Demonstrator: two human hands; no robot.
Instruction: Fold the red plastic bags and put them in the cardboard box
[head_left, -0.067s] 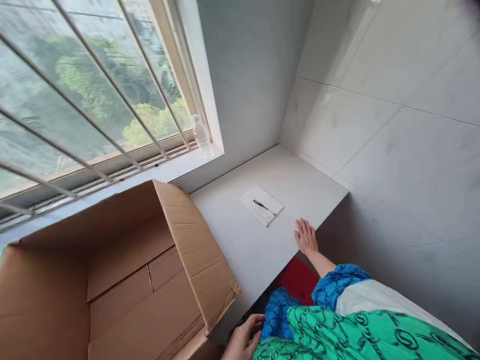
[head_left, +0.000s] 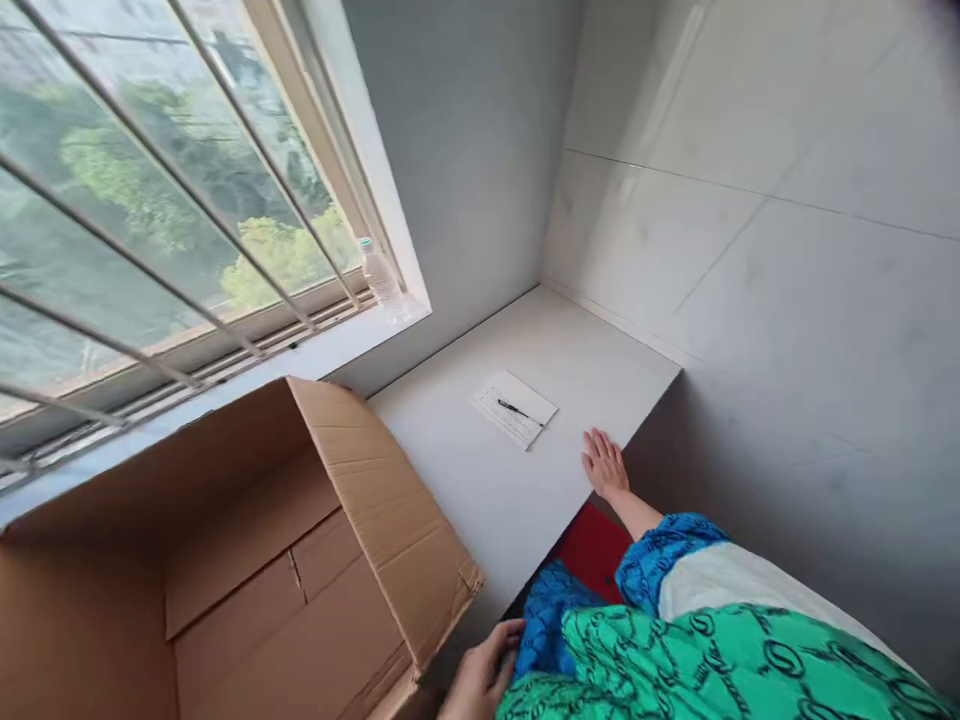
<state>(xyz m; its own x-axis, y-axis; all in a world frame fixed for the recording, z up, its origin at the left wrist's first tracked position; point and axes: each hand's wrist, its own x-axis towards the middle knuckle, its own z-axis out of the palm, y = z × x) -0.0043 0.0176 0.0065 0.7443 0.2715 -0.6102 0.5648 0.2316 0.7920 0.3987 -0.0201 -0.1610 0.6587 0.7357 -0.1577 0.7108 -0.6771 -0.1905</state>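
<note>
Mid-frame, pen (head_left: 514, 408) and paper (head_left: 508, 425) lie up-left of the outspread right grip (head_left: 606, 467) — left grip (head_left: 481, 672), bottom edge: can't tell if closed.

Worn on the person's head; faces forward and steeply down across a white table (head_left: 480, 505), towards the corner between a grey wall (head_left: 472, 150) and a tiled wall (head_left: 795, 290). Looks from above the near side, over a green printed garment (head_left: 750, 655) close below the lens. Takes in a barred window (head_left: 172, 210), farther off at upper left, and a cardboard box (head_left: 394, 510), near at lower left, cropped by the frame. Includes the right hand (head_left: 605, 466) fully, right of centre; crops the left hand (head_left: 476, 672) at the bottom edge.
</note>
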